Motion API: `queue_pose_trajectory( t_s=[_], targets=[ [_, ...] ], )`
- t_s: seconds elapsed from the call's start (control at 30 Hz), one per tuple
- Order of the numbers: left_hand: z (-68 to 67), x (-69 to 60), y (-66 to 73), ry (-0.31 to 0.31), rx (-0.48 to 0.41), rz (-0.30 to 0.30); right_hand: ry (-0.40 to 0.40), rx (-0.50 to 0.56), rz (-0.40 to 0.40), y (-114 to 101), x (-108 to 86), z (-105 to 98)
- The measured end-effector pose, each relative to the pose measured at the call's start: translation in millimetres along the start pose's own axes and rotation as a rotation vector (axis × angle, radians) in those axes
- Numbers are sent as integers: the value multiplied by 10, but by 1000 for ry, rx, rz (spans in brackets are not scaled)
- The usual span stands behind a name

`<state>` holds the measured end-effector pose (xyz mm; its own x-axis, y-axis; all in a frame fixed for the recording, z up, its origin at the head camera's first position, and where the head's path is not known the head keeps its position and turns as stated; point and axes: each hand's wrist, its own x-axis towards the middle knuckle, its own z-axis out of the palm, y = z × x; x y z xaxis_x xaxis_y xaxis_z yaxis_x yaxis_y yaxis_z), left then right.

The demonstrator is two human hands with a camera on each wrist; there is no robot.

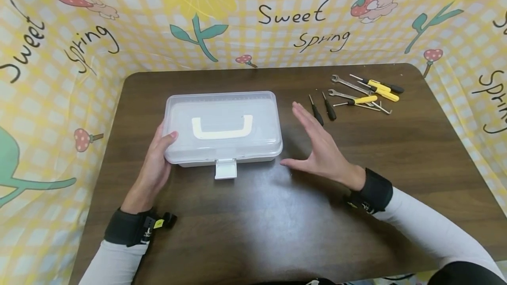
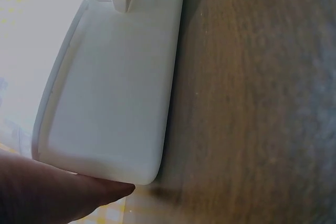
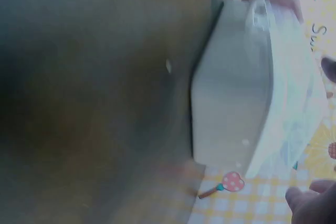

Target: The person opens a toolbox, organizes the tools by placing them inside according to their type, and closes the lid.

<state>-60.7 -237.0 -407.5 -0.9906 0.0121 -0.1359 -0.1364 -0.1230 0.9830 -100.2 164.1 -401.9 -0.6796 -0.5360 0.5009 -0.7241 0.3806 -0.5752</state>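
A clear-lidded white plastic toolbox (image 1: 222, 144) sits on the brown table, its lid down and a white carry handle (image 1: 222, 133) lying flat on top. The front latch (image 1: 225, 169) sticks outward from the box. My left hand (image 1: 153, 162) holds the box's left end, thumb over the lid edge; its other fingers are mostly hidden. In the left wrist view part of that hand (image 2: 47, 190) touches the box's end. Just right of the box, my right hand (image 1: 318, 151) stands apart from it, fingers extended and thumb spread, holding nothing.
Two small black screwdrivers (image 1: 328, 108) lie behind my right hand. Farther right is a loose cluster with open-end wrenches (image 1: 350, 85), yellow-handled screwdrivers (image 1: 366, 99) and hex keys. A patterned yellow cloth (image 1: 277, 47) hangs around the table's back and sides.
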Motion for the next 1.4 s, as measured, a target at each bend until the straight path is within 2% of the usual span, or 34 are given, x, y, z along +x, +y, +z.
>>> queue_pose_trajectory(
  t_s=[0.13, 0.3, 0.57, 1.03, 1.27, 1.4],
  targets=[
    [-4, 7, -4, -1, 6, -2, -49, -24, -78, 90, 168, -8],
    [-3, 11, -6, -11, 10, 1, -114, -26, -117, 185, 308, 41],
    [-12, 23, -19, -15, 13, 18, -146, 2, -206, 270, 473, 156],
    [7, 10, -32, -13, -6, 27, -233, -70, -267, 346, 516, 187],
    [-2, -6, -53, -15, -20, 35, -212, -85, -294, 365, 521, 194],
    [-8, -23, -73, -15, -30, 64, -184, -85, -321, 366, 539, 194]
  ],
)
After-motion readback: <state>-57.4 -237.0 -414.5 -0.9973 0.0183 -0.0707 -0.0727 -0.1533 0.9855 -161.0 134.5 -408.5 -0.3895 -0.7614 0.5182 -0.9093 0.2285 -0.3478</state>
